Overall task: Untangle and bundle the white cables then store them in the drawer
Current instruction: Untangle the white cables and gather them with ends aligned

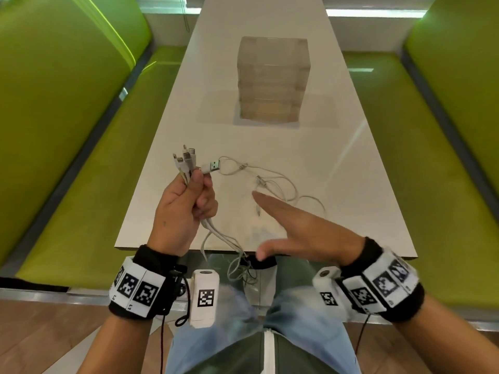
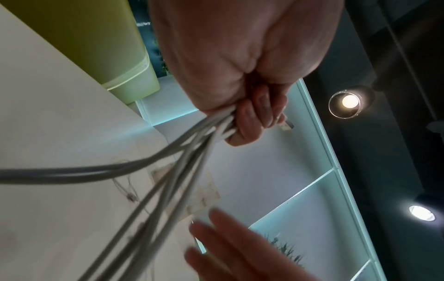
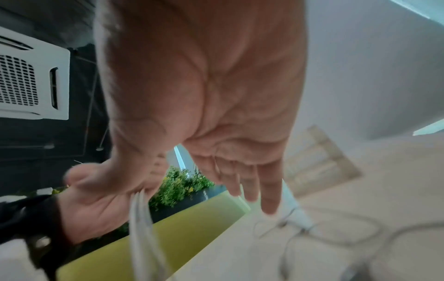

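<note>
Green upholstered benches flank both long edges of the table. Wood flooring lies below.

Left hand: curled tight round a bunch of white cables, up above the table.
Plug: a metal end pokes out past the fingers.
Cables: fanning down and left, blurred.
Right hand: fingers straight, blurred, just beside the strands, holding nothing.
</note>
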{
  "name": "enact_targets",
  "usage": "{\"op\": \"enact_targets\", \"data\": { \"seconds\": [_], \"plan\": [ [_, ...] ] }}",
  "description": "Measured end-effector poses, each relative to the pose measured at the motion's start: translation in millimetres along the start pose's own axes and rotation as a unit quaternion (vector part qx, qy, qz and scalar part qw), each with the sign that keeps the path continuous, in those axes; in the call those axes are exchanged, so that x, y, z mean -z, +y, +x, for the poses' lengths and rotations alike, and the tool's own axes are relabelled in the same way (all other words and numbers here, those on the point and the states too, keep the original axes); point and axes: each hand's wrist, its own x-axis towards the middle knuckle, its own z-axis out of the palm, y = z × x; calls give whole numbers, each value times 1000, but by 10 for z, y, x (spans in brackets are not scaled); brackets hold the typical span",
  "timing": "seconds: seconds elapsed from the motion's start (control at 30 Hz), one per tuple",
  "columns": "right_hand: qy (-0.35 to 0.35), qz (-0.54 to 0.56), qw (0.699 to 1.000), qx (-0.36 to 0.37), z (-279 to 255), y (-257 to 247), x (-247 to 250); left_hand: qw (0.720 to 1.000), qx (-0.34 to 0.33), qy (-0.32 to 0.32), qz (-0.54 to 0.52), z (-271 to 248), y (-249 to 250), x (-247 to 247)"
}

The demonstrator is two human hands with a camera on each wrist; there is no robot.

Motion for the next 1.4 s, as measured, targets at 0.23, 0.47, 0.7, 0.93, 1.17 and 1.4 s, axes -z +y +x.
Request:
{"op": "enact_targets", "data": {
  "seconds": [0.23, 0.47, 0.7, 0.93, 1.17, 1.4],
  "plan": [
    [0, 92, 995, 22, 445, -219, -459, 996, 42, 31, -67, 7, -87, -187],
    [82, 1, 996, -32, 282, 261, -99, 994, 69, 52, -60, 1, -230, 4],
    [78, -175, 975, -113, 346, 767, -23, 997, 51, 50, -13, 17, -276, 22],
    [193, -12, 981, -30, 295, 577, 218, 994, 85, 58, 27, 51, -305, -62],
    [245, 330, 911, 40, 283, -41, 236, 994, 60, 37, 82, 81, -481, -291],
    [178, 376, 909, 26, 393, -67, 53, 996, 56, 67, -1, 61, -448, -294]
  ]
}}
